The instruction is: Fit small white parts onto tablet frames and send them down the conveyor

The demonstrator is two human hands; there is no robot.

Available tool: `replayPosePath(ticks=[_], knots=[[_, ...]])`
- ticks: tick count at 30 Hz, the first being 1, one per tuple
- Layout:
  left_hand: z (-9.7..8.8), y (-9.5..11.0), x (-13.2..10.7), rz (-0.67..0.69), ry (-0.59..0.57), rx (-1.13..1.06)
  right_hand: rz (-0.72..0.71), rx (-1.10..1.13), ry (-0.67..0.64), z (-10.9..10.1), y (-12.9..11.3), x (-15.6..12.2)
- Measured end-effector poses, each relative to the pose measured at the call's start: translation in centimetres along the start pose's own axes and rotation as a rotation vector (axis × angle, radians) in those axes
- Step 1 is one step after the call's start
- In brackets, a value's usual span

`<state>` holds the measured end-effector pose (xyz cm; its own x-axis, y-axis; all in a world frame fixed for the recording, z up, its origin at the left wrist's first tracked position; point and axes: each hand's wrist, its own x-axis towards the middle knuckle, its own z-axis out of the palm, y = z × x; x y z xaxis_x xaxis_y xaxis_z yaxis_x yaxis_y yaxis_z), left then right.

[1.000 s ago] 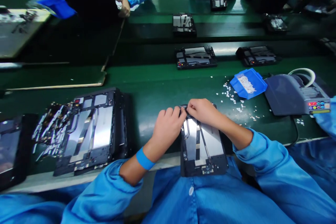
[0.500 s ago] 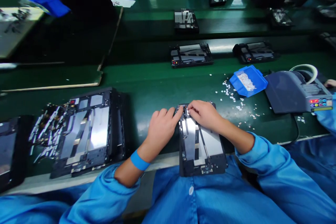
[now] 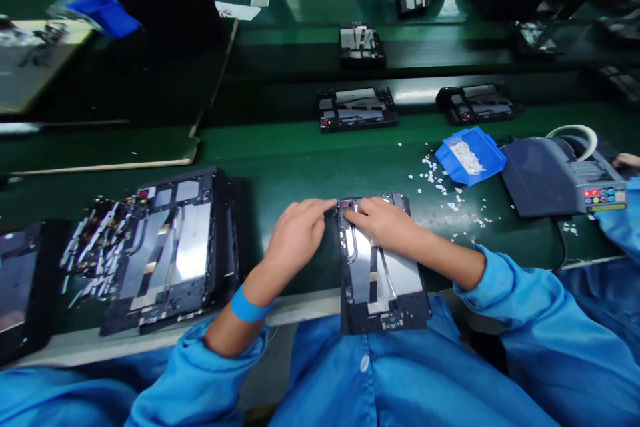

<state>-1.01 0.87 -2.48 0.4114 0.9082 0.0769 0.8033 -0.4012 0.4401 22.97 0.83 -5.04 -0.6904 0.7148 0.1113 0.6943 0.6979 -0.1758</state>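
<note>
In the head view an opened tablet (image 3: 363,273), its inner parts facing up, lies at the bench's front edge before me. My left hand (image 3: 295,233) is beside its upper left corner, index finger stretched out with the tip at the corner, thumb apart. My right hand (image 3: 387,227) rests over the tablet's upper end, with thumb and fingers drawn together near the small red part at the upper left. Whatever lies between those fingers is hidden. To the left stands a stack of similar opened tablets (image 3: 173,247).
A heap of thin strip parts (image 3: 97,247) lies left of the stack. On the right are a blue bin (image 3: 473,155) of white scraps, loose scraps (image 3: 453,200) and a grey tape dispenser (image 3: 545,177). More tablets (image 3: 357,109) lie beyond, and co-workers sit around the bench.
My left hand has drawn back leftward from the tablet's top to its corner. My right hand has slid left across the upper end. A tablet in the far row has shifted slightly right.
</note>
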Motion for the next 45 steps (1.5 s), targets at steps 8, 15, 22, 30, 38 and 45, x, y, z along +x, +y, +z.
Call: replayPosePath(ticks=[8, 15, 22, 30, 38, 45], knots=[[1.8, 0.8, 3.7, -0.308, -0.023, -0.363, 0.272, 0.498, 0.333, -3.0, 0.7, -2.8], [3.1, -0.7, 6.7, -0.322, -0.124, -0.416, 1.131, 1.053, 1.079, -2.9, 4.0, -16.7], [3.1, -1.3, 7.3, -0.285, -0.113, -0.416, 1.35, 1.024, 1.458, -4.9, 12.0, -26.1], [0.3, 0.4, 4.5, -0.382, -0.012, -0.393, 1.349, 1.097, 1.568, -5.7, 13.8, -24.6], [0.4, 7.1, 0.7, -0.345, 0.07, -0.761, 0.982, 1.441, 1.031, -1.6, 0.2, -11.2], [3.3, 9.1, 1.4, -0.401, 0.078, -1.236, 0.725, 1.4, 0.565, -1.2, -4.2, -3.3]])
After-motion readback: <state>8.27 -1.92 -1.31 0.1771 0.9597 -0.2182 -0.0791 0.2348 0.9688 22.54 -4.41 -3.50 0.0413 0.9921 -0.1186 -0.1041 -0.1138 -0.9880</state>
